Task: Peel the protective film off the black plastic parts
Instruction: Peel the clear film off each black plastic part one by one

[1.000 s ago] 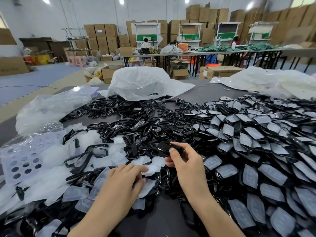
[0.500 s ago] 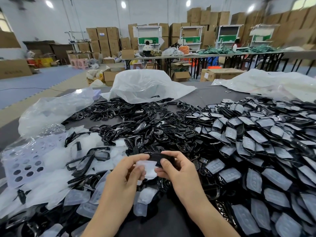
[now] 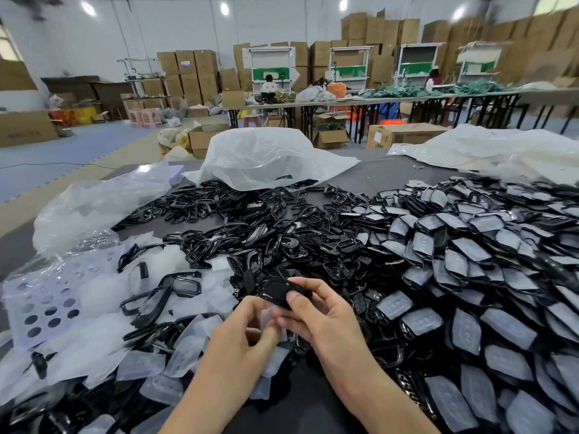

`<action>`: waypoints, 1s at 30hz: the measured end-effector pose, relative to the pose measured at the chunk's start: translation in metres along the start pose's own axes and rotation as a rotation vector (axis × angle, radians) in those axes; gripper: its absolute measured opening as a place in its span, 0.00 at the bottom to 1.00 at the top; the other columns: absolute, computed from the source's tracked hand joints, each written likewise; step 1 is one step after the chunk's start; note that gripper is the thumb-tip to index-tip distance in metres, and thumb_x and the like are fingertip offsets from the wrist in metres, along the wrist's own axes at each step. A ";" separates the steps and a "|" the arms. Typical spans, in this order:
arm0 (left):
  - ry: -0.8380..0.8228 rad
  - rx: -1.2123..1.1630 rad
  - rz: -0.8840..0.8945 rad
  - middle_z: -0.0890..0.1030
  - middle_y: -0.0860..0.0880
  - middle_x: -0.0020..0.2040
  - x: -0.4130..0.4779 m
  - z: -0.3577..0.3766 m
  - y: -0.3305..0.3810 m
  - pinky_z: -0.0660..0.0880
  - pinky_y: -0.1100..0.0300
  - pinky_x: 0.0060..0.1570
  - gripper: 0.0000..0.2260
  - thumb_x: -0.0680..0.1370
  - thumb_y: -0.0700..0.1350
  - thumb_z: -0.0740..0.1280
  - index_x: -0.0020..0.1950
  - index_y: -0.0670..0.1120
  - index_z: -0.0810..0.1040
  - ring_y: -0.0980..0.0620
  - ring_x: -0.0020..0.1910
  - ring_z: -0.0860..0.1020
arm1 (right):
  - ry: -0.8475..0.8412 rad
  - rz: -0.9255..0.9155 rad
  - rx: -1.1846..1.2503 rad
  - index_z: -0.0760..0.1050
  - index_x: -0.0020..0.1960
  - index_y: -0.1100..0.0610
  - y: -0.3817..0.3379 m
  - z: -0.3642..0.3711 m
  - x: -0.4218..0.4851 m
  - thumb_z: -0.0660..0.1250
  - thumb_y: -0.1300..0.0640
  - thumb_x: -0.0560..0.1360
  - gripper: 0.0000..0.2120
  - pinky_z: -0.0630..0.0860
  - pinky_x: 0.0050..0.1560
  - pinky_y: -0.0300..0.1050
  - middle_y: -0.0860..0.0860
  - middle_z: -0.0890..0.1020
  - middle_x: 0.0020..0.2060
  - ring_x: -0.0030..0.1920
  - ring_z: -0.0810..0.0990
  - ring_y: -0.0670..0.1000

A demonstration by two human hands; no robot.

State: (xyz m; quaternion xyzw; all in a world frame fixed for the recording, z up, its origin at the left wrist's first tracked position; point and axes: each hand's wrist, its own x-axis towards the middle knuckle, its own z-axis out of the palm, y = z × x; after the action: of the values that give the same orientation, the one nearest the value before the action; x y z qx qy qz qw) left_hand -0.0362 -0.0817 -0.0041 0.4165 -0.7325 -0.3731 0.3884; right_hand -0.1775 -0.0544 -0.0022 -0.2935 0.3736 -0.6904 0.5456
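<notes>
- Holding a black plastic part (image 3: 277,292), my right hand (image 3: 326,324) has its thumb pressed across the part's near edge and its other fingers curled behind it.
- I see that part raised above the heaps on the near side of the white bag (image 3: 266,158), well apart from it and roughly in line with its middle.
- My left hand (image 3: 244,336) is curled, with thumb and fingertips pinching a cloudy piece of protective film (image 3: 269,317) just under the part. I cannot tell whether the film is attached to the part at any edge.
- Between the white bag and my hands lies a heap of bare black parts (image 3: 250,220), and its far edge reaches the bag's open mouth.
- Right of the white bag and nearer to me spreads a broad pile of film-covered parts (image 3: 470,261), overlapping one another.
- Left of the white bag and nearer to me lie loose films (image 3: 175,349), with a few black frames (image 3: 185,283) among them and a pale perforated sheet (image 3: 47,302) beside them.
- A clear crumpled bag (image 3: 103,202) lies just left of the white bag on the grey table (image 3: 376,173).
</notes>
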 end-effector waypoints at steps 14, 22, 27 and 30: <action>0.127 -0.286 -0.068 0.85 0.49 0.41 0.003 -0.005 0.004 0.77 0.67 0.37 0.09 0.79 0.40 0.68 0.46 0.53 0.83 0.51 0.37 0.82 | 0.038 -0.063 -0.347 0.78 0.50 0.57 0.003 -0.007 -0.001 0.72 0.62 0.77 0.04 0.82 0.42 0.41 0.56 0.84 0.42 0.39 0.87 0.51; 0.252 -0.391 -0.086 0.84 0.46 0.45 0.004 -0.006 0.005 0.76 0.67 0.34 0.02 0.72 0.48 0.72 0.42 0.54 0.81 0.53 0.36 0.81 | -0.069 -0.058 -0.373 0.79 0.51 0.59 0.000 -0.003 -0.005 0.73 0.61 0.76 0.05 0.81 0.44 0.41 0.57 0.86 0.41 0.40 0.86 0.53; 0.271 -0.359 -0.065 0.82 0.48 0.37 0.002 -0.006 0.005 0.76 0.66 0.35 0.04 0.71 0.53 0.70 0.43 0.58 0.77 0.54 0.33 0.79 | -0.135 -0.020 -0.279 0.80 0.53 0.61 -0.004 -0.003 -0.006 0.73 0.59 0.76 0.08 0.82 0.41 0.42 0.54 0.85 0.39 0.40 0.86 0.55; 0.280 -0.371 -0.066 0.81 0.48 0.42 0.005 -0.006 0.003 0.78 0.63 0.37 0.09 0.73 0.49 0.70 0.52 0.55 0.76 0.52 0.34 0.80 | -0.165 -0.027 -0.257 0.80 0.55 0.59 -0.003 0.000 -0.006 0.73 0.53 0.73 0.14 0.82 0.45 0.42 0.55 0.86 0.42 0.42 0.86 0.54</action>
State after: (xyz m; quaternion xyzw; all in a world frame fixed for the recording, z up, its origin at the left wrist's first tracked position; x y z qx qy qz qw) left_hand -0.0339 -0.0861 0.0024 0.4091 -0.5764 -0.4525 0.5438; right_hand -0.1783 -0.0486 0.0001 -0.4217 0.4090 -0.6175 0.5230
